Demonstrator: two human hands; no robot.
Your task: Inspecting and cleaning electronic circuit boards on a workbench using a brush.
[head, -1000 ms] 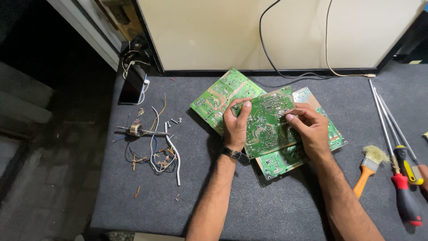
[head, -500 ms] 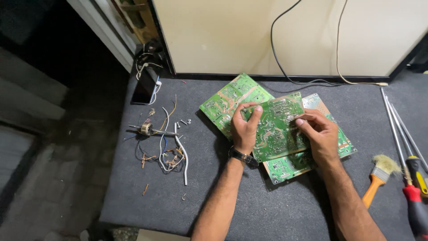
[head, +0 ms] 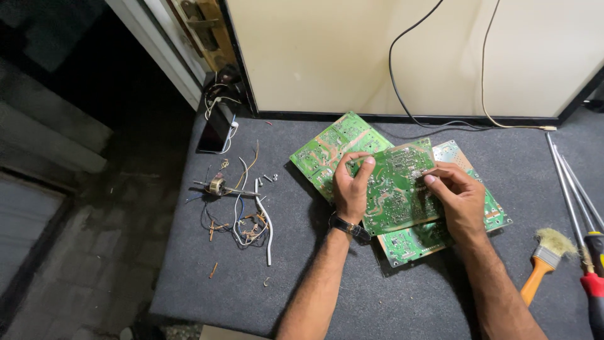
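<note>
Flat green circuit board (head: 395, 189), solder side up and speckled with tiny silver joints, pinched at its left edge by the left hand (head: 350, 187) and at its right by the right hand's (head: 458, 196) fingertips. Stacked beneath the hands, two more green boards (head: 327, 151) on coarse grey felt matting (head: 302, 277). Left of the left hand, a tangle of thin wires (head: 238, 211); right of the right hand, a bristly brush (head: 545, 261) with an orange handle.
</note>
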